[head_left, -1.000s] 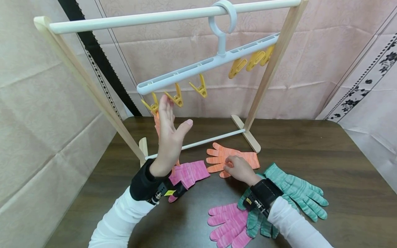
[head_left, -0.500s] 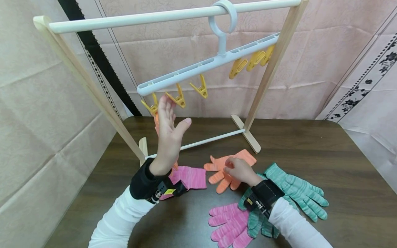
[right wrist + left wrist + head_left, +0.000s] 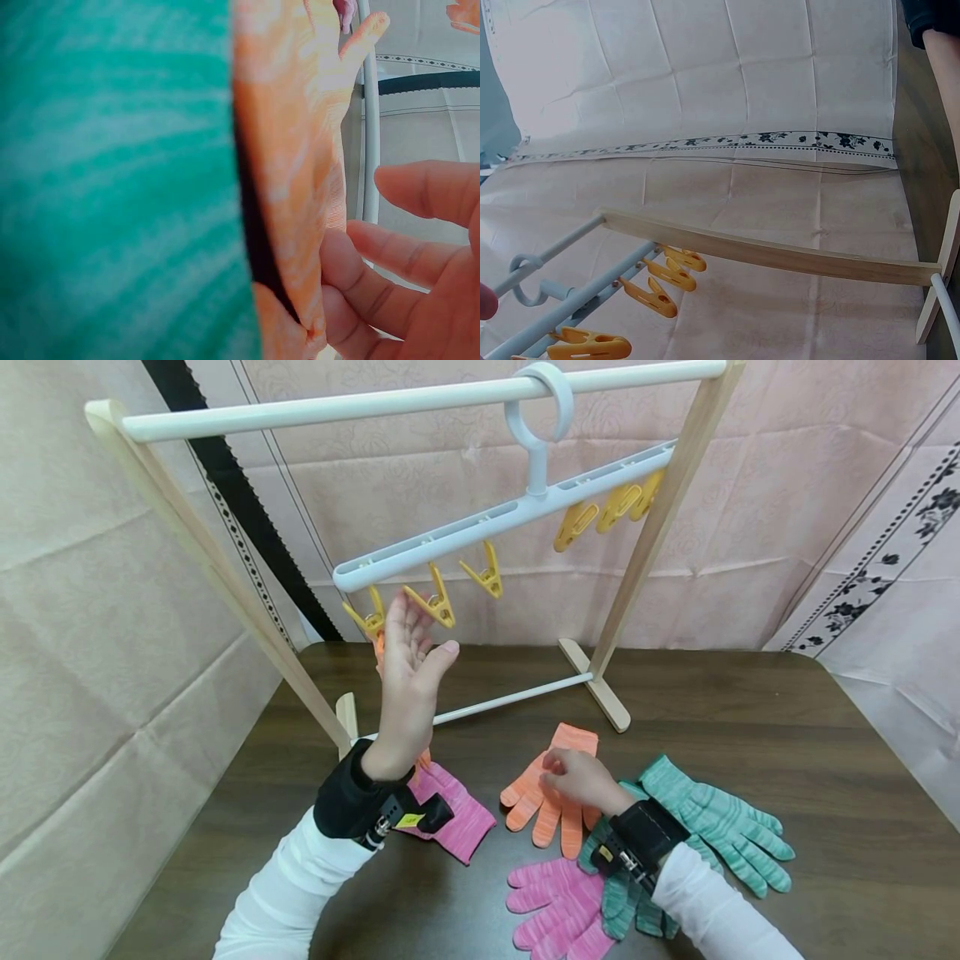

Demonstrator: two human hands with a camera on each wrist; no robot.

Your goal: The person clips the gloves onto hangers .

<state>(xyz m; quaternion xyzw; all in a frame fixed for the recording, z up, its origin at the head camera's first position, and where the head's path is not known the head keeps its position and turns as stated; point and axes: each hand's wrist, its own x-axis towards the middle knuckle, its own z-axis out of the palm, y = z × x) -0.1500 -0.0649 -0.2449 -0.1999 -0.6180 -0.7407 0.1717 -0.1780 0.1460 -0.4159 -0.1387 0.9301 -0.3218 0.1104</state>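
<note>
My left hand [image 3: 408,702] is raised under the left end of a light blue hanger [image 3: 480,527], its fingers touching a yellow clothespin [image 3: 441,606] and its thumb apart. Behind that hand, an orange glove [image 3: 379,647] hangs from the leftmost clothespin [image 3: 366,617], mostly hidden. My right hand [image 3: 585,781] rests its fingertips on another orange glove [image 3: 573,740] lying on the table. In the right wrist view, the thumb stands clear of that orange glove [image 3: 300,150] while fingertips press it. Just beside lie green gloves [image 3: 720,822] and a pink glove [image 3: 558,902].
The hanger hooks over the white top bar [image 3: 337,406] of a wooden rack, whose right post [image 3: 660,527] stands on the table [image 3: 787,718]. More yellow clothespins [image 3: 576,527] hang at the right. Another pink glove [image 3: 461,818] lies below the left wrist.
The orange glove on the table has turned under my right hand, its fingers now pointing toward the front. The pink glove below my left wrist has turned too. The touched clothespin has tilted slightly.
</note>
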